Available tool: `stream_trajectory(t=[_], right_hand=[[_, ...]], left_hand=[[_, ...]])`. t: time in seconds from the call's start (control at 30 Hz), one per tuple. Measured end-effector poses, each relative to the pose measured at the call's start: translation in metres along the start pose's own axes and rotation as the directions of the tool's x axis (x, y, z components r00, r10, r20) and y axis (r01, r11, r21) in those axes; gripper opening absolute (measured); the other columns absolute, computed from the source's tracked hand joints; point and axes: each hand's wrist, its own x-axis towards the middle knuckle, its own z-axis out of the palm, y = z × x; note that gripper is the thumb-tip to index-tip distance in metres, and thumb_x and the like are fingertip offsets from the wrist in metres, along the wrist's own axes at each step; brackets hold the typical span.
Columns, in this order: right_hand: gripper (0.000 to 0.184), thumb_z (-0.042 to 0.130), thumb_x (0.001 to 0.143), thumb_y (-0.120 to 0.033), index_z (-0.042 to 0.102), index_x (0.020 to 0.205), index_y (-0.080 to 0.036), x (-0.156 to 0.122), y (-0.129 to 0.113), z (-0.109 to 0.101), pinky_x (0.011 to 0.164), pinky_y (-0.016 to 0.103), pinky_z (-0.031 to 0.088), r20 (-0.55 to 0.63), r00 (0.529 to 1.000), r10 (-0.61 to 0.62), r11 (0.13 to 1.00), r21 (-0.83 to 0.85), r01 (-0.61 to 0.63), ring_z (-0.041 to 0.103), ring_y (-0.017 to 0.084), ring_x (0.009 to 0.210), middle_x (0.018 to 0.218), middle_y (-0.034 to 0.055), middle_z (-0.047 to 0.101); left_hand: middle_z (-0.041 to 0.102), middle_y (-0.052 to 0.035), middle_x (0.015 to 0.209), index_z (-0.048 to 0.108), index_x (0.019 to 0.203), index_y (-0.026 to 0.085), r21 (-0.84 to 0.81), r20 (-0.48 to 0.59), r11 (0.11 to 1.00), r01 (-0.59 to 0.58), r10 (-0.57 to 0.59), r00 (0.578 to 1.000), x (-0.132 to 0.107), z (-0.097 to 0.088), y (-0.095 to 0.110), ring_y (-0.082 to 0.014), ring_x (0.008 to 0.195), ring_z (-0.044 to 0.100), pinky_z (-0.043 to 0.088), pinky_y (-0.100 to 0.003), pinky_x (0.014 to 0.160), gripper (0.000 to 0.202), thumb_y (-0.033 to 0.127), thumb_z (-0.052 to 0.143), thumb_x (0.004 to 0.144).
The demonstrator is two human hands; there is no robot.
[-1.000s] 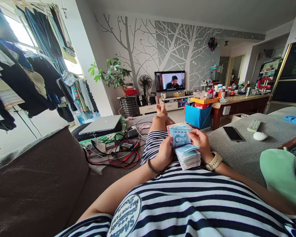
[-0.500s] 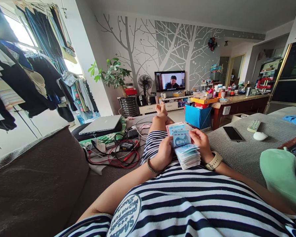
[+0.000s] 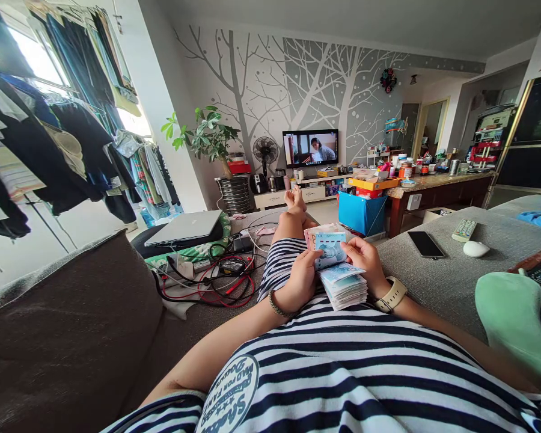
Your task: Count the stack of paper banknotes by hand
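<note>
Blue banknotes (image 3: 332, 250) stand up between my two hands, with pinkish banknotes (image 3: 312, 233) showing behind them. The lower part of the wad, a thick stack of banknotes (image 3: 348, 292), bends down toward my striped shirt (image 3: 342, 355). My left hand (image 3: 303, 279) grips the wad at its left side, thumb on the front blue note. On the right, my right hand (image 3: 364, 258) pinches the upper right edge of the blue note, its thumb in front. Most fingers of both hands are hidden behind the notes.
Left of my legs lie tangled cables (image 3: 225, 273) and a silver laptop (image 3: 187, 227). On the sofa at right are a phone (image 3: 425, 245), a remote control (image 3: 464, 230), a white mouse (image 3: 475, 249) and a green cushion (image 3: 507, 307). A blue box (image 3: 360, 213) stands beyond.
The upright blue notes have shifted: one front note now shows where two overlapped, and more of the pinkish notes shows behind. Both hands stay in nearly the same place.
</note>
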Motion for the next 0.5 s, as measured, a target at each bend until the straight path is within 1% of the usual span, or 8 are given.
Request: stream_trajectory(t=[0.13, 0.3, 0.43, 0.5], right_hand=[[0.065, 0.075, 0.071, -0.083, 0.057, 0.067, -0.021, -0.003, -0.001, 0.003, 0.054, 0.030, 0.040, -0.038, 0.999, -0.027, 1.000, -0.002, 0.027, 0.047, 0.015, 0.054, 0.056, 0.0013, 0.053], [0.062, 0.076, 0.074, -0.080, 0.059, 0.071, -0.020, -0.003, 0.002, 0.004, 0.055, 0.030, 0.038, -0.016, 0.999, -0.038, 0.999, 0.015, 0.038, 0.045, 0.014, 0.056, 0.060, 0.0006, 0.053], [0.062, 0.074, 0.076, -0.081, 0.059, 0.071, -0.020, -0.003, 0.005, 0.005, 0.055, 0.030, 0.037, -0.013, 0.998, -0.065, 0.998, 0.016, 0.066, 0.042, 0.014, 0.056, 0.060, -0.0005, 0.050], [0.063, 0.074, 0.076, -0.081, 0.059, 0.072, -0.020, -0.003, 0.006, 0.005, 0.055, 0.030, 0.036, -0.018, 0.997, -0.070, 0.997, 0.011, 0.070, 0.042, 0.014, 0.056, 0.060, -0.0007, 0.050]], left_hand=[[0.079, -0.0106, 0.094, 0.076, 0.092, 0.014, -0.004, 0.003, 1.000, -0.005, 0.005, 1.000, 0.001, -0.002, -0.002, -0.0331, 0.102, 0.075, 0.059, -0.043, 0.097, 0.031, 0.027, 0.083, 0.065], [0.079, -0.0116, 0.098, 0.075, 0.092, 0.013, -0.001, 0.005, 1.000, 0.001, -0.001, 1.000, 0.006, -0.009, -0.005, -0.0320, 0.103, 0.075, 0.059, -0.043, 0.098, 0.033, 0.033, 0.086, 0.068], [0.079, -0.0121, 0.101, 0.076, 0.096, 0.012, -0.005, 0.019, 1.000, 0.003, -0.002, 1.000, 0.007, -0.012, -0.006, -0.0320, 0.104, 0.075, 0.058, -0.043, 0.099, 0.036, 0.034, 0.086, 0.069], [0.079, -0.0121, 0.099, 0.077, 0.095, 0.012, -0.008, 0.015, 1.000, -0.009, 0.009, 1.000, 0.006, -0.013, -0.006, -0.0324, 0.104, 0.075, 0.058, -0.043, 0.099, 0.035, 0.034, 0.086, 0.069]])
